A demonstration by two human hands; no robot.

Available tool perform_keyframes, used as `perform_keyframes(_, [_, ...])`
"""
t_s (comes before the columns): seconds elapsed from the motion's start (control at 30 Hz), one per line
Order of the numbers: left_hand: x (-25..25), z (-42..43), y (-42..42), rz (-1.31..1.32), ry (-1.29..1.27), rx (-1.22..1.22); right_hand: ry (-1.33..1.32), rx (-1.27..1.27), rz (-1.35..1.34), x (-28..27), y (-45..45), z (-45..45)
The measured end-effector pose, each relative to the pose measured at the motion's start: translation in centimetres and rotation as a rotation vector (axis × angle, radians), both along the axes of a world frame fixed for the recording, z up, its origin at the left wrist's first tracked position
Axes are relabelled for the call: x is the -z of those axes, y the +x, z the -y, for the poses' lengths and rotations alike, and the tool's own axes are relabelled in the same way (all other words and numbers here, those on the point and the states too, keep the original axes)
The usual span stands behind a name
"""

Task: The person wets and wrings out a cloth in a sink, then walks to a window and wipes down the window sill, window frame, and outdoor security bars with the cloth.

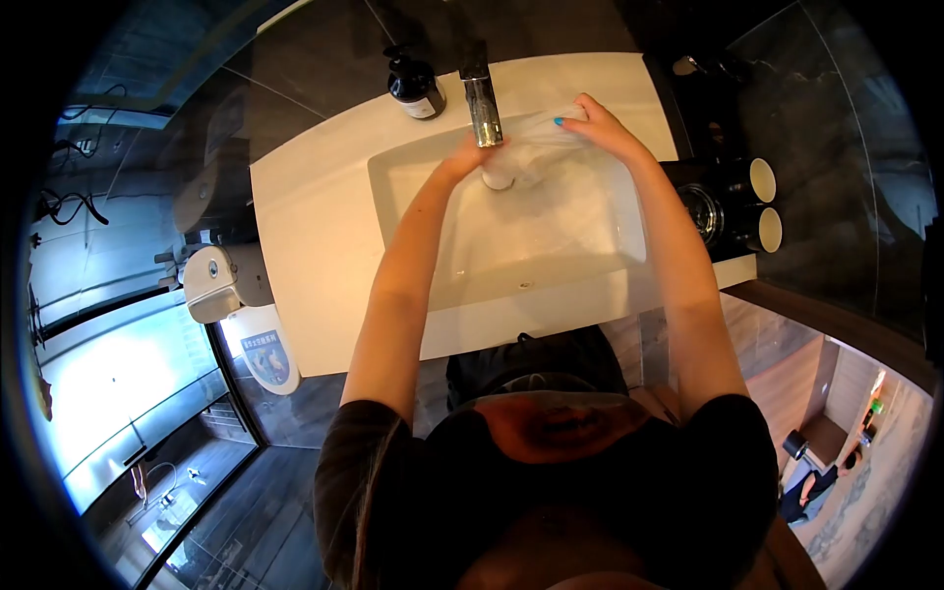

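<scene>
A thin whitish, see-through sheet is stretched over the back of the white sink basin. It is blurred, so I cannot tell cloth from plastic. My right hand, with a blue thumbnail, is closed on its right end near the back rim. My left hand is below the spout of the chrome faucet, at the sheet's left end. Its fingers are mostly hidden by the spout and blur. A small round whitish shape shows just under the left hand.
Left of the faucet stands a dark pump bottle. Two cups lie beside a dark holder at the right, near a round glass item. A toilet is on the left. Another person appears far off at lower right.
</scene>
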State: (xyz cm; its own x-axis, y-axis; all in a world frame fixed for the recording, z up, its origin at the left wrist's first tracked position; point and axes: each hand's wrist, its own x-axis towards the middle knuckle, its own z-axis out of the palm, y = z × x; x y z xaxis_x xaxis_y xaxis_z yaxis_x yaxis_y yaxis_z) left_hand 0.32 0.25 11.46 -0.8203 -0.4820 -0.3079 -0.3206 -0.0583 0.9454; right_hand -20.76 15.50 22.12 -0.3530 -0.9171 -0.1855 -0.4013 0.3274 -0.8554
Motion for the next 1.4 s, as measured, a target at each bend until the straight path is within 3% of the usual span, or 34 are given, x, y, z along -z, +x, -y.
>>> perform_keyframes(0.1, [-3.2,1.5,1.4,0.154,-0.319,0.11,0.201,-0.154,-0.219,-0.2,-1.1,-0.8])
perform_keyframes(0.17, [-4.6,3.3,2.8,0.306,-0.674,0.332,0.344,-0.295,-0.382,0.0,-1.6,-1.2])
perform_keyframes(0.27, [-6.6,4.7,4.8,0.575,-0.802,0.535,0.537,-0.434,-0.578,0.5,-2.5,-1.4])
perform_keyframes(0.33, [-3.6,6.1,6.5,0.451,-0.606,0.372,0.637,-0.442,-0.577,0.6,-2.8,-1.2])
perform_keyframes(0.4, [-1.0,6.4,7.5,0.279,-0.322,0.199,0.471,-0.424,-0.387,3.5,-4.7,-1.1])
perform_keyframes(0.47, [0.1,5.4,7.9,0.057,0.054,0.02,0.321,-0.383,-0.155,4.4,-5.2,-1.1])
perform_keyframes(0.57, [-1.7,2.0,7.3,-0.057,0.492,-0.295,0.187,-0.266,0.23,3.3,-5.3,-1.3])
perform_keyframes(0.63, [-0.3,2.2,6.5,-0.053,0.48,-0.25,0.197,-0.16,0.462,2.9,-5.5,-1.5])
perform_keyframes(0.77, [-0.6,1.5,3.2,0.207,0.25,-0.126,0.203,-0.011,0.521,2.3,-7.0,-1.7])
perform_keyframes(0.87, [-1.2,-1.0,-0.1,0.141,0.114,-0.083,0.077,0.151,0.564,1.8,-6.7,-2.1])
perform_keyframes(0.93, [0.7,-2.2,-1.8,-0.097,0.469,-0.199,-0.012,0.272,0.641,-1.0,-4.7,-2.3])
perform_keyframes(1.03, [2.5,-3.1,-3.9,-0.3,0.781,-0.368,-0.023,0.244,0.584,0.7,-6.5,-2.7])
perform_keyframes(1.13, [4.9,-3.9,-4.7,-0.496,0.782,-0.599,0.144,0.219,0.453,1.8,-6.9,-2.8])
perform_keyframes(1.23, [7.3,-3.2,-4.7,-0.384,0.645,-0.825,0.651,-0.151,0.049,-0.2,-5.7,-2.3])
perform_keyframes(1.33, [8.3,-2.0,-3.1,-0.036,0.339,-0.973,0.701,-0.626,-0.68,0.5,-2.1,-1.2])
perform_keyframes(1.4, [5.9,-1.9,-0.5,0.069,0.259,-1.027,0.747,-0.629,-0.687,0.4,-0.3,0.0])
